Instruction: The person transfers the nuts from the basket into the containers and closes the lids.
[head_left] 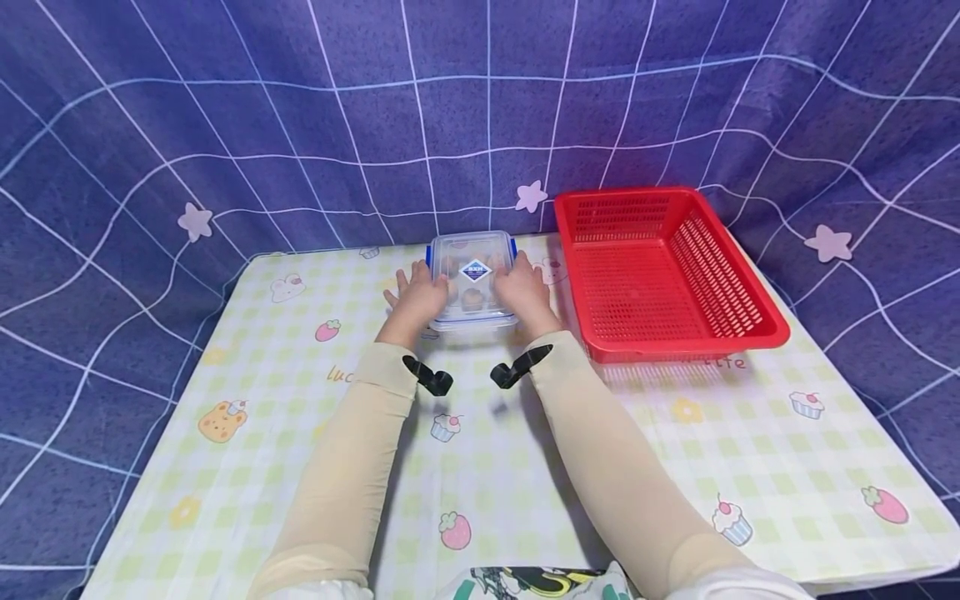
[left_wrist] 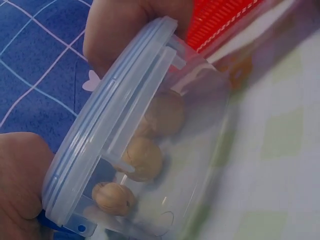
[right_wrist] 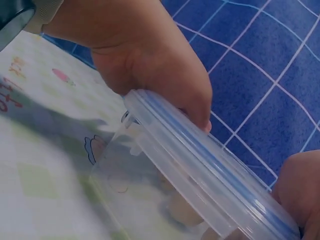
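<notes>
A clear plastic food container [head_left: 471,310] with a transparent lid, blue side clips and a blue diamond label stands towards the back of the table. Several round tan nuts, like walnuts [left_wrist: 144,159], show through its wall. My left hand [head_left: 416,302] holds the container's left side, its thumb over the lid edge and some fingers spread outward. On the opposite side my right hand [head_left: 525,293] grips the edge, thumb on the lid and fingers bent by the clip. The right wrist view shows that hand over the lid's rim [right_wrist: 175,127]. The undersides of both hands are hidden.
A red plastic basket [head_left: 585,308] with slotted walls stands right of the container, close to the right hand. A checked, cartoon-print cloth [head_left: 255,483] covers the table. Behind it hangs a blue curtain [head_left: 315,125] with white lines and stars.
</notes>
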